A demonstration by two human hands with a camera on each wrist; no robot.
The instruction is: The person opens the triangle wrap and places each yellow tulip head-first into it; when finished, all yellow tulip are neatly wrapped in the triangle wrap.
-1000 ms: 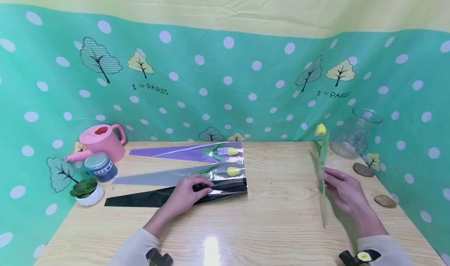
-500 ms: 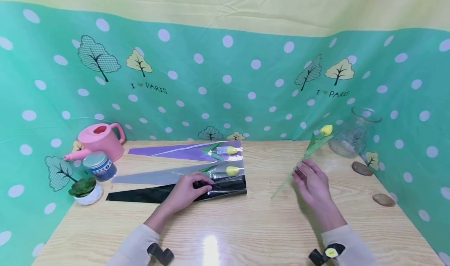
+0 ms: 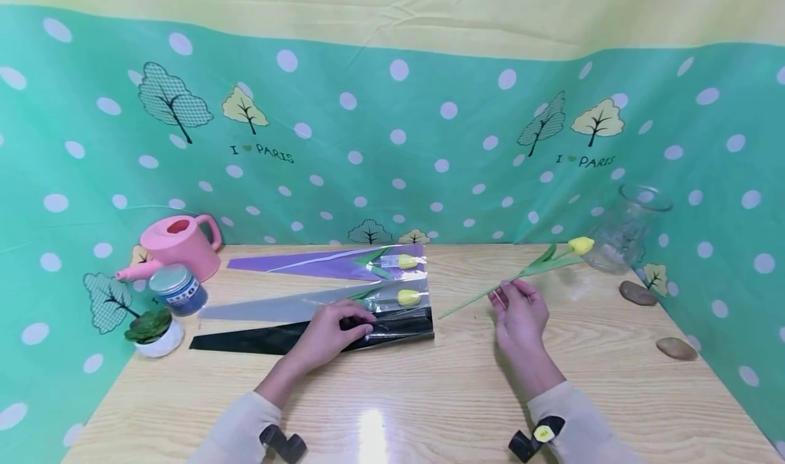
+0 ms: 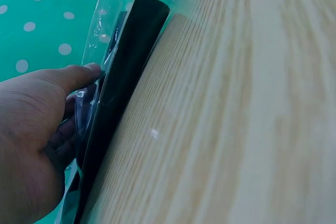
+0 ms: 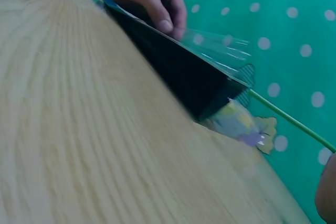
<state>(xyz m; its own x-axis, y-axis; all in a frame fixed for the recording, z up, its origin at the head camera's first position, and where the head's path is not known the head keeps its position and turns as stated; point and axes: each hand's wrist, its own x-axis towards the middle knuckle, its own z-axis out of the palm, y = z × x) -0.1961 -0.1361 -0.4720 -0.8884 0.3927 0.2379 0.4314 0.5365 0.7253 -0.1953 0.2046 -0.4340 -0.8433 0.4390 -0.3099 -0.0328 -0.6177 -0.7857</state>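
Observation:
My right hand (image 3: 521,317) pinches the stem of a yellow artificial tulip (image 3: 580,246) above the wood table. The stem slants down to the left, its bare end close to the open end of a black flower sleeve (image 3: 251,339). My left hand (image 3: 328,334) pinches the sleeve's clear front film; thumb and fingers are seen on it in the left wrist view, beside the black backing (image 4: 128,56). In the right wrist view the green stem (image 5: 294,121) appears by the sleeve mouth; whether it has entered cannot be told. Only a piece of my right hand (image 5: 328,192) shows there.
Behind the black sleeve lie a grey sleeve (image 3: 264,308) and a purple sleeve (image 3: 288,263), each with a yellow tulip. A pink watering can (image 3: 184,249), blue jar (image 3: 179,291) and potted succulent (image 3: 153,334) stand left. A glass vase (image 3: 619,239) and stones (image 3: 638,293) are right.
My right hand has moved left. The tulip has swung from upright to a low slant, stem end toward the black sleeve. My left hand keeps its place, and the sleeve has shifted slightly.

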